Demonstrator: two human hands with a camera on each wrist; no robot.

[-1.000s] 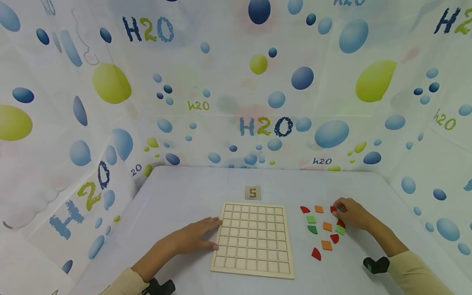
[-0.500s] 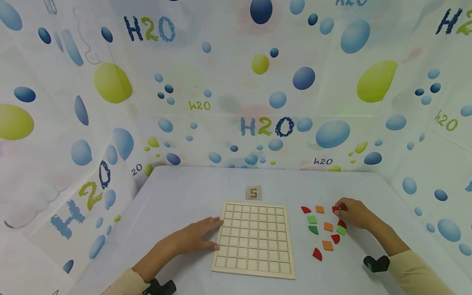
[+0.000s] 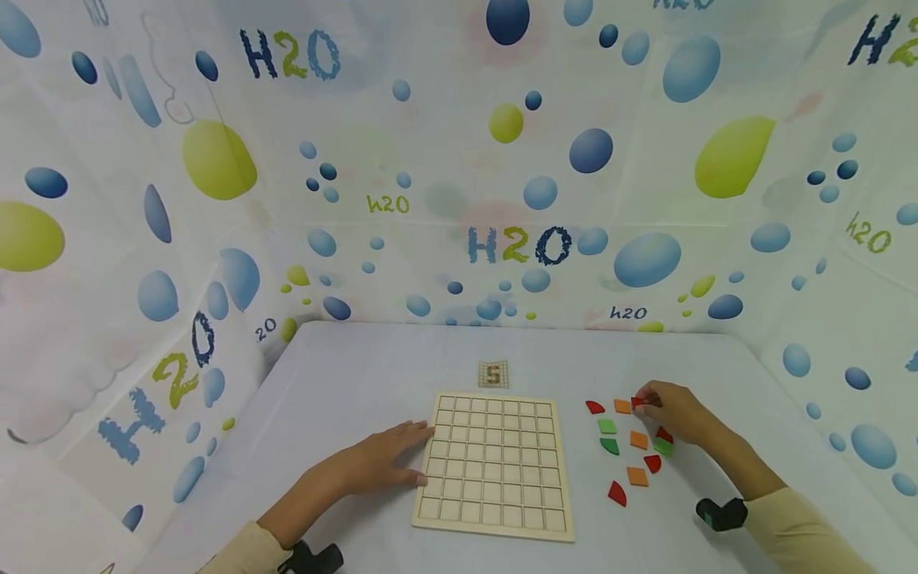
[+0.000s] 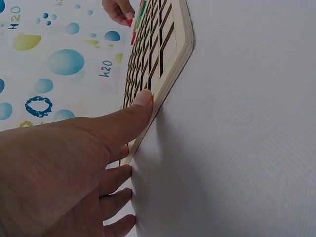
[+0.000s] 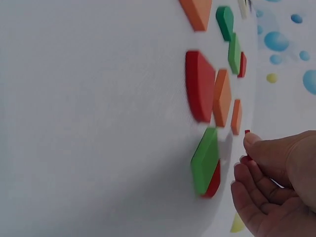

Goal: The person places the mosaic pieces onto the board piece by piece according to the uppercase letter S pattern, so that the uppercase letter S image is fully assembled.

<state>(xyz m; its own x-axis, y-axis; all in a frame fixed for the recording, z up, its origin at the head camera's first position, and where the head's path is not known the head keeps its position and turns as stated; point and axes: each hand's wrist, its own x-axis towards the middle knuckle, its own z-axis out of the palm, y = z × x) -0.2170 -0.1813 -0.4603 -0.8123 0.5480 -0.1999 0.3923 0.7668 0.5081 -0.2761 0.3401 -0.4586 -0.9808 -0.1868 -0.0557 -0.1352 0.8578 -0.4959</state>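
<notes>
My right hand (image 3: 674, 410) pinches a red quarter-circle tile (image 3: 637, 402) between thumb and fingertips. In the right wrist view the hand (image 5: 271, 182) appears raised off the table, with only a sliver of the red tile (image 5: 247, 132) showing. An orange square tile (image 3: 622, 406) lies just left of the pinched one in the head view. The left hand (image 3: 380, 461) lies with extended fingers at the left edge of a wooden grid board (image 3: 495, 456). Its thumb (image 4: 143, 98) touches the board's rim in the left wrist view.
Several loose tiles lie right of the board, among them a dark green quarter-circle (image 3: 610, 446), a light green square (image 3: 606, 426) and a red quarter-circle (image 3: 617, 493). A light green square (image 3: 663, 448) adjoins a red tile (image 3: 664, 434). Behind the board sits a small S-patterned card (image 3: 493, 374).
My right hand has shifted slightly left with the red quarter-circle tile, close to the orange square. The left hand and the board stay in place.
</notes>
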